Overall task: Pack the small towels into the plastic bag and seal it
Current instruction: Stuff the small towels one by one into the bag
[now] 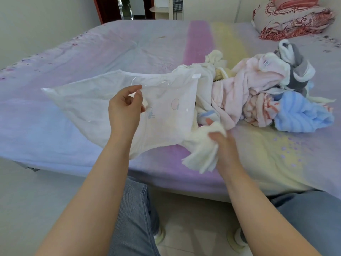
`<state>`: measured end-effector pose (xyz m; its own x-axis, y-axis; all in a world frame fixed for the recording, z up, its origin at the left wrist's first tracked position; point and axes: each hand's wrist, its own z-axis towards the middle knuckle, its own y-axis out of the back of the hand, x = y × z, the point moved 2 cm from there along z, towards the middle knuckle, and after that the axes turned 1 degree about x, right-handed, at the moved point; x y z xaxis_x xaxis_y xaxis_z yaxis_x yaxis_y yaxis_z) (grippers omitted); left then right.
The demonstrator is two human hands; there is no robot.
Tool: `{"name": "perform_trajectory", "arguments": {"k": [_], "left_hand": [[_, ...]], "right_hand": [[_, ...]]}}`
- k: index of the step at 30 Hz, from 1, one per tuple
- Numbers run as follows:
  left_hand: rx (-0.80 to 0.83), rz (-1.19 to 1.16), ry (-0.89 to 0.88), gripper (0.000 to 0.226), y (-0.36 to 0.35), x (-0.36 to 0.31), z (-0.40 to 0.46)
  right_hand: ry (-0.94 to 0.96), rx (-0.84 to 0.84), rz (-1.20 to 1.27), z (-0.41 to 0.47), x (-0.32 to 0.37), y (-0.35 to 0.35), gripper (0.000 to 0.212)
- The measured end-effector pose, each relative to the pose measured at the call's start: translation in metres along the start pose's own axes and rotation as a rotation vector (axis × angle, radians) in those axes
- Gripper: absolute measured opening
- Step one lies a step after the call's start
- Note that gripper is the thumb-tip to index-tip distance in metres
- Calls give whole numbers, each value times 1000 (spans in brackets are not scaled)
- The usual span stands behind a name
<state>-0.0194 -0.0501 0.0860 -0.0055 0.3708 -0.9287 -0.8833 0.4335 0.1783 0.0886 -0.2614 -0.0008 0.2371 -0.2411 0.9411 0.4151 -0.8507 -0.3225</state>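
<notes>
Our left hand (pixel 125 109) pinches the upper edge of the plastic bag (pixel 96 106) over the bed (pixel 258 154); our right hand (pixel 224 145) grips a white towel (pixel 201 148) at the bag's mouth | towel pile (pixel 267 93) lies just right of the bag

The plastic bag (pixel 103 100) lies on the bed (pixel 129 48); the towel pile (pixel 267 93) lies on the bed just right of the bag, touching it; a pillow (pixel 295 17) sits behind the pile; a towel (pixel 201 145) lies at the bag's near right corner.
</notes>
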Motion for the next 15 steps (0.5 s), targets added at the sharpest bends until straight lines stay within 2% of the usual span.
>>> {"name": "perform_trajectory", "arguments": {"k": [1,3,5,7,9,10,11,12,13,15], "left_hand": [[11,3,3,21,-1,1,-1],[34,6,8,21,-4,2,-2],[43,16,8,22,-6,3,-3],[36,19,1,22,-6,4,-3],[26,26,-7,22,-6,3,-3],[22,29,-12,22,-6,3,-4],[18,32,-15,23,-6,2,-4],[13,37,-16,23,-6,1,-4],[8,40,-17,23,-6,1,-4],[-1,38,-14,23,-5,1,-3]], "right_hand": [[-22,-18,218,2,10,1,36],[-3,-67,435,5,32,2,44],[90,-119,522,9,55,2,48],[267,-121,455,11,74,-1,41],[471,-226,28,7,86,-8,27],[555,-257,-278,8,84,-11,28],[563,-242,-591,14,75,-12,35],[478,-161,-855,22,61,-13,42],[310,-41,-1037,29,45,-12,46],[-18,179,-1168,33,15,-7,35]]}}
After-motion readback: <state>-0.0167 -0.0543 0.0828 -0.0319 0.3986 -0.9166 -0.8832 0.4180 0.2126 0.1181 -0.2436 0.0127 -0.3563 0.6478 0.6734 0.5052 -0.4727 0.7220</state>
